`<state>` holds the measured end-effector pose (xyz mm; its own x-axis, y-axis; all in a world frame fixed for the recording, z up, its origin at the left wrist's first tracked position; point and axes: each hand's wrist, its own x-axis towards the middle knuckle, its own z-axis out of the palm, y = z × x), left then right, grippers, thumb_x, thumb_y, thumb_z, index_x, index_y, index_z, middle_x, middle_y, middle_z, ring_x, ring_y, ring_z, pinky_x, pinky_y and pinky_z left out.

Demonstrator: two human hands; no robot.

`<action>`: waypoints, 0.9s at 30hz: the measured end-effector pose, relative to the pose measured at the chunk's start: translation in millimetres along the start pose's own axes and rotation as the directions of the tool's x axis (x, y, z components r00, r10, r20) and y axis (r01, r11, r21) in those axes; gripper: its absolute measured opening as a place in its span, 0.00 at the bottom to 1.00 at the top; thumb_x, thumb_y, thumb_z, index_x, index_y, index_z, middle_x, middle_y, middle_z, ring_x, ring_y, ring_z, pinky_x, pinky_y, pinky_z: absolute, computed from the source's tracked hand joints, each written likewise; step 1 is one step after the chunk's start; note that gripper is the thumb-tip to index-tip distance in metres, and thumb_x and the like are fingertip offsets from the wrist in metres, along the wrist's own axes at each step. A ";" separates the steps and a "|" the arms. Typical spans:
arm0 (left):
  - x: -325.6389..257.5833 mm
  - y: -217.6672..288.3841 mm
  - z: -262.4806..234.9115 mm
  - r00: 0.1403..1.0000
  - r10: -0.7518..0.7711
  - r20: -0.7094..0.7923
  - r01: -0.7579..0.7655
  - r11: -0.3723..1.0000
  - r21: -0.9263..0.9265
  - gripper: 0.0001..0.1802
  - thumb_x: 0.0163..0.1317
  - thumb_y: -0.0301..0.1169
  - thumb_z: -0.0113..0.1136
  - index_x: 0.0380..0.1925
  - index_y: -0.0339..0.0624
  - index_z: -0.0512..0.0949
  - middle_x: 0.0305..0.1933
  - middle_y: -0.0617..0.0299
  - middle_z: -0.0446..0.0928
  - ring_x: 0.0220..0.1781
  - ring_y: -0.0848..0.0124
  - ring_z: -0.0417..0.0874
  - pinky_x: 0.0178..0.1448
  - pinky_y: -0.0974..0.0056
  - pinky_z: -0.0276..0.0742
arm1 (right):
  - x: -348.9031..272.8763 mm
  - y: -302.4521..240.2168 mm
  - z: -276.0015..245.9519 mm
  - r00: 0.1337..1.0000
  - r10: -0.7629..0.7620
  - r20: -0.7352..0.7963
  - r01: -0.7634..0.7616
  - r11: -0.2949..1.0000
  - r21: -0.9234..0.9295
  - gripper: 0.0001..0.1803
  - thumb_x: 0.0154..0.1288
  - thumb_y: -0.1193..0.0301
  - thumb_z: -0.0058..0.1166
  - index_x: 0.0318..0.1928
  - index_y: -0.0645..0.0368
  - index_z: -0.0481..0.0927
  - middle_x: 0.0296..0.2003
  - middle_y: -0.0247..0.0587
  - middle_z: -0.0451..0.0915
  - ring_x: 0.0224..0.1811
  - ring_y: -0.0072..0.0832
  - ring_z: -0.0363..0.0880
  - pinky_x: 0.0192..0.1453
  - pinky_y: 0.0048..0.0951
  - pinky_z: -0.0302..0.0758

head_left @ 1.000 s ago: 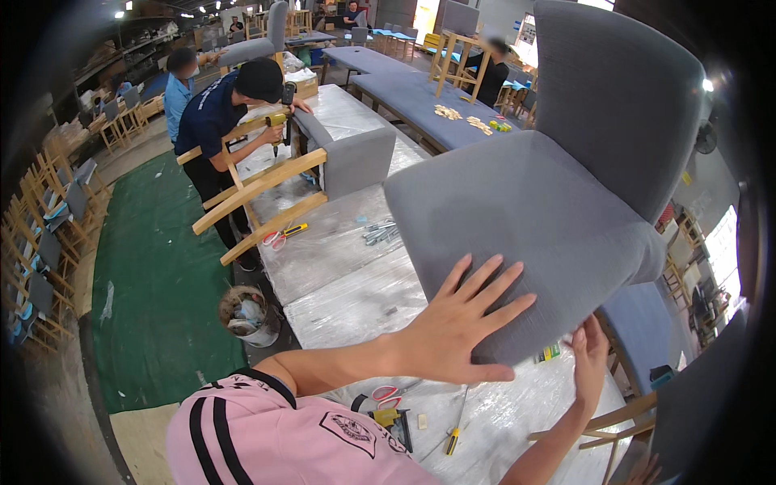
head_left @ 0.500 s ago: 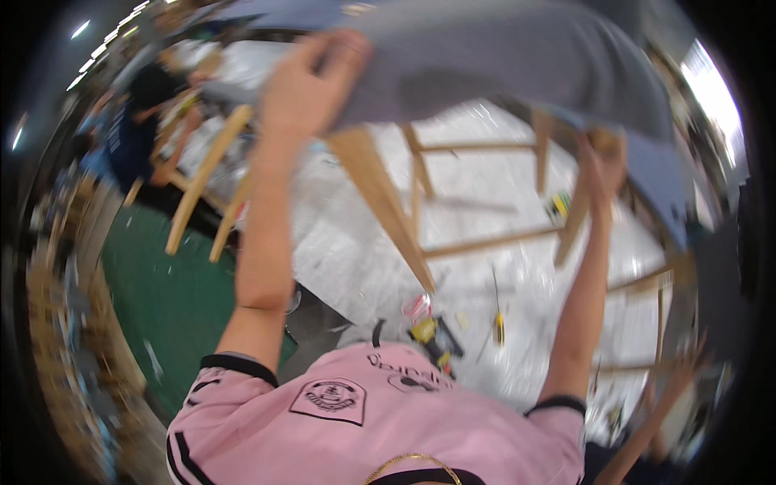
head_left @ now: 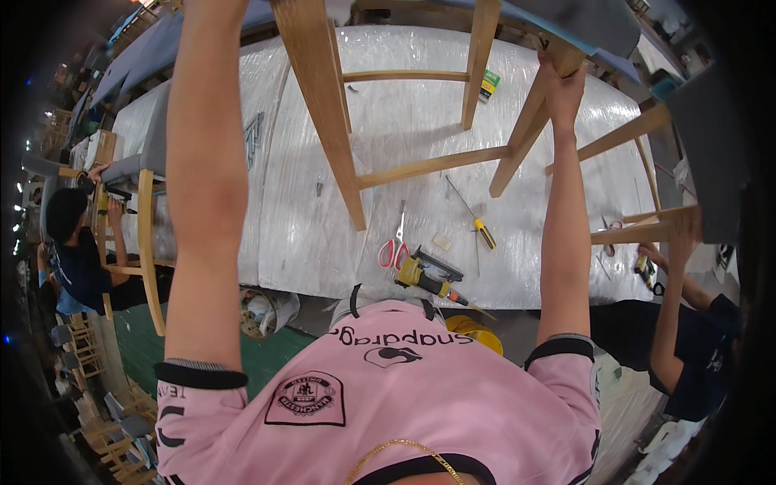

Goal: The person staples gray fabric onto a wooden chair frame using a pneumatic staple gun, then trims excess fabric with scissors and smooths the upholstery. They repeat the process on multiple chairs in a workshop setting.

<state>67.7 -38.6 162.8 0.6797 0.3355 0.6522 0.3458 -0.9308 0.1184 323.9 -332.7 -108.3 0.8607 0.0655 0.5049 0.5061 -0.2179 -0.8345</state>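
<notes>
A wooden chair (head_left: 434, 166) with grey upholstery is held up over the plastic-covered table, its legs slanting down toward me. My right hand (head_left: 565, 95) is closed around the top of a right leg, just below the seat's edge. My left forearm (head_left: 206, 153) reaches up past the upper rim, so the hand itself is out of sight. Below the legs lie red-handled scissors (head_left: 394, 250), a yellow nail gun (head_left: 426, 276) and a yellow-handled screwdriver (head_left: 482, 232).
Plastic film covers the table (head_left: 291, 234). A green and yellow box (head_left: 488, 85) lies beyond the legs. Co-workers handle chairs at left (head_left: 69, 242) and right (head_left: 687, 331). A bucket (head_left: 271, 314) and a yellow container (head_left: 477, 331) stand below the near edge.
The chair has moved up and away from me. My left hand, on the grey upholstery before, has gone out past the upper rim. The right hand keeps its hold on the leg.
</notes>
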 end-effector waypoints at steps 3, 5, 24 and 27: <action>29.5 19.4 8.8 0.998 -0.017 0.066 0.011 0.997 0.080 0.38 0.68 0.61 0.52 0.45 0.30 0.86 0.48 0.30 0.83 0.54 0.39 0.86 0.62 0.47 0.79 | -18.0 1.2 -2.7 0.990 -0.063 -0.128 0.065 0.998 0.013 0.29 0.61 0.61 0.75 0.54 0.63 0.75 0.47 0.44 0.83 0.48 0.32 0.82 0.56 0.35 0.78; 41.6 14.6 10.5 0.997 -0.005 0.081 -0.006 0.991 0.133 0.41 0.68 0.63 0.51 0.45 0.28 0.85 0.49 0.27 0.82 0.56 0.38 0.85 0.64 0.47 0.78 | -34.1 -7.5 4.9 0.988 -0.022 -0.152 0.021 1.000 -0.007 0.29 0.61 0.63 0.75 0.55 0.63 0.74 0.48 0.45 0.82 0.49 0.32 0.82 0.56 0.35 0.78; -38.1 -194.0 56.1 0.966 -0.136 0.221 0.199 0.934 -0.297 0.28 0.76 0.51 0.54 0.64 0.45 0.82 0.63 0.55 0.83 0.65 0.67 0.81 0.71 0.66 0.68 | -255.6 -49.0 70.6 0.998 -0.027 0.063 0.013 0.977 0.212 0.35 0.55 0.72 0.75 0.60 0.64 0.71 0.46 0.49 0.83 0.49 0.37 0.84 0.54 0.33 0.77; -76.9 -200.2 47.1 0.987 -0.140 0.078 0.159 0.914 -0.373 0.31 0.73 0.58 0.56 0.60 0.44 0.83 0.60 0.48 0.84 0.63 0.53 0.84 0.66 0.58 0.75 | -270.7 -80.8 50.5 0.970 0.057 0.238 -0.131 0.942 0.310 0.33 0.56 0.71 0.75 0.58 0.64 0.71 0.46 0.50 0.82 0.49 0.38 0.84 0.54 0.35 0.78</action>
<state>-23.4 128.7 53.7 0.6727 0.4731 0.5689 0.1830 -0.8514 0.4915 52.8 -283.7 -188.8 0.8765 0.2830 0.3894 0.3806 0.0878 -0.9206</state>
